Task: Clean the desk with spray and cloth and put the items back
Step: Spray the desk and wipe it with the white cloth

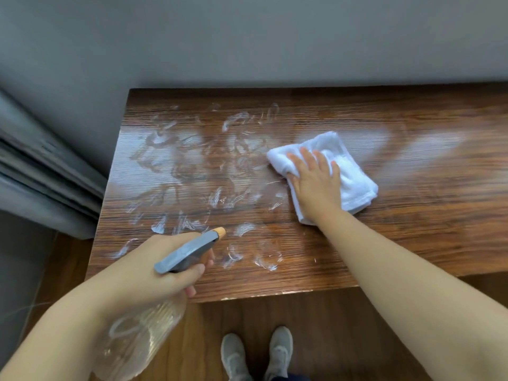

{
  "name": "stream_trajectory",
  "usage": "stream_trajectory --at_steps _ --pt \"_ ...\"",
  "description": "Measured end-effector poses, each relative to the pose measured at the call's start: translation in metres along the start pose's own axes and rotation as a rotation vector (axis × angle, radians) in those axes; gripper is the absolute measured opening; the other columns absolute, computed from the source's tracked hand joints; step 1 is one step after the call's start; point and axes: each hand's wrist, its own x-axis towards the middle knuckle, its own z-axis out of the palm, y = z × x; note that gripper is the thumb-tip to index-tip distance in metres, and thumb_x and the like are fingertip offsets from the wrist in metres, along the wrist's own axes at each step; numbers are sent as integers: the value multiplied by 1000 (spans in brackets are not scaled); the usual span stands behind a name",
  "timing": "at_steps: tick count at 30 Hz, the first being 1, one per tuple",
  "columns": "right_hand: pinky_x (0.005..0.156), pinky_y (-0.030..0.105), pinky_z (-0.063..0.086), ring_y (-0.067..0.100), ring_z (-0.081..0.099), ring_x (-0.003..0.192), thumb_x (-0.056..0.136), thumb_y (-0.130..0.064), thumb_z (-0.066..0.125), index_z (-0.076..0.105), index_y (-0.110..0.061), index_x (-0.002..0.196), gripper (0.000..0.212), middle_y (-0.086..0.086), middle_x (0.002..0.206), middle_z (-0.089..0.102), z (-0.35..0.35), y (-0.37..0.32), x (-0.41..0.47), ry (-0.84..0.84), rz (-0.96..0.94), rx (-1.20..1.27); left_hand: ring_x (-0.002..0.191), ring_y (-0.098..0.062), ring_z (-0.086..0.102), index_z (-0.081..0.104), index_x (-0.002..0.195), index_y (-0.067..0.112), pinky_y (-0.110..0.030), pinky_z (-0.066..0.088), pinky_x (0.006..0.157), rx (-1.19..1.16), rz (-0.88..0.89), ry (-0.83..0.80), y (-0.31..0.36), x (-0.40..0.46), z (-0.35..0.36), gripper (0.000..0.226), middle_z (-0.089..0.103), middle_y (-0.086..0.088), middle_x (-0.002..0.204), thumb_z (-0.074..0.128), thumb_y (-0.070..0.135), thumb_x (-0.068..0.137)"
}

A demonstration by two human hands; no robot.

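Head view: the right hand (313,180) presses flat, fingers spread, on the white cloth (349,171) mid-desk (412,229), while the left hand (154,268) grips the spray bottle (189,250) over the near left edge. Wet streaks (192,166) lie left of the cloth, so sweeping leftward in overlapping passes with even pressure should clear them best.

Grey curtain (46,171) hangs left beside a grey wall (247,37); grey shoes (257,353) stand on wooden floor (316,339).

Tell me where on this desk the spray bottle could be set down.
The desk's right side is bare wood, from the white cloth out to the frame edge, as is the strip along the wall. The right hand presses the cloth mid-desk. The left half is covered in wet smears, where the left hand grips the spray bottle.
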Motion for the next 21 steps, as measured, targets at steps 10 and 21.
stream_trajectory --at_steps 10,21 --pt "110 52 21 28 29 139 92 -47 17 37 -31 142 56 -1 154 32 -4 50 -77 16 32 52 72 -15 75 66 102 27 -24 57 73 14 -7 -47 6 1 14 13 72 7 94 60 17 96" --pt "108 51 22 28 36 135 92 -39 33 41 -30 134 44 1 149 43 11 -16 -125 45 -163 -3 74 -17 75 66 100 33 -20 57 69 -50 -44 -31 -1 -11 19 16 71 11 103 61 18 95"
